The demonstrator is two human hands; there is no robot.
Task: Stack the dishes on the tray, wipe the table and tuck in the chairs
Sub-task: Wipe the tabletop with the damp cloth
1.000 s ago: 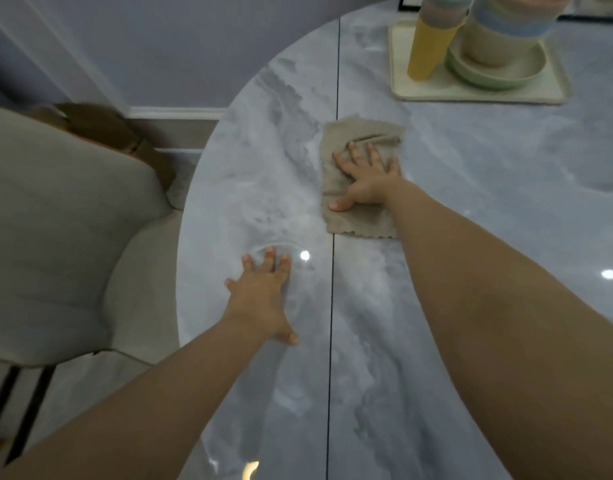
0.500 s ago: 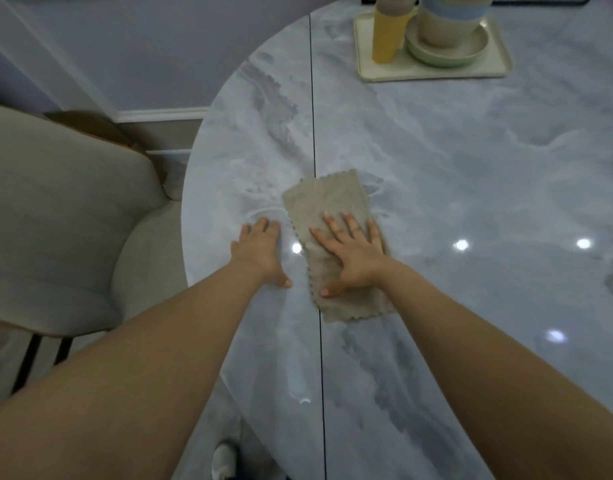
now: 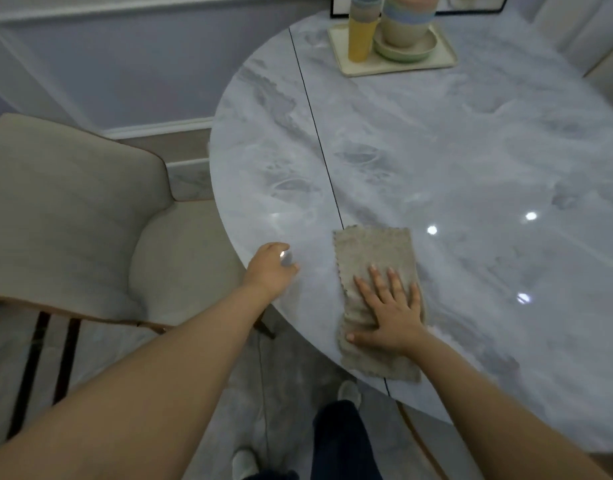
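Since a second ago the cloth (image 3: 376, 299) has been dragged from the far middle of the table (image 3: 471, 161), near the tray (image 3: 395, 65), back along the dark seam to the near rim, where its lower end now reaches the table's edge. The right hand (image 3: 391, 315) lies flat on it with fingers spread and straight, pressing rather than gripping. The left hand (image 3: 272, 270) has slid back too and now rests at the rim, its fingers loosely bent against the top and holding nothing. That reads as one full wiping stroke finished on this strip, so wiping is under way, with more strips likely left. The table is large, glossy grey marble. The chair (image 3: 73, 216) at its left stands pulled out, not yet tucked. On the tray at the far edge the dishes (image 3: 402, 32) are already stacked. The cloth is a small beige rectangle with scalloped edges, slightly rumpled beneath the palm.
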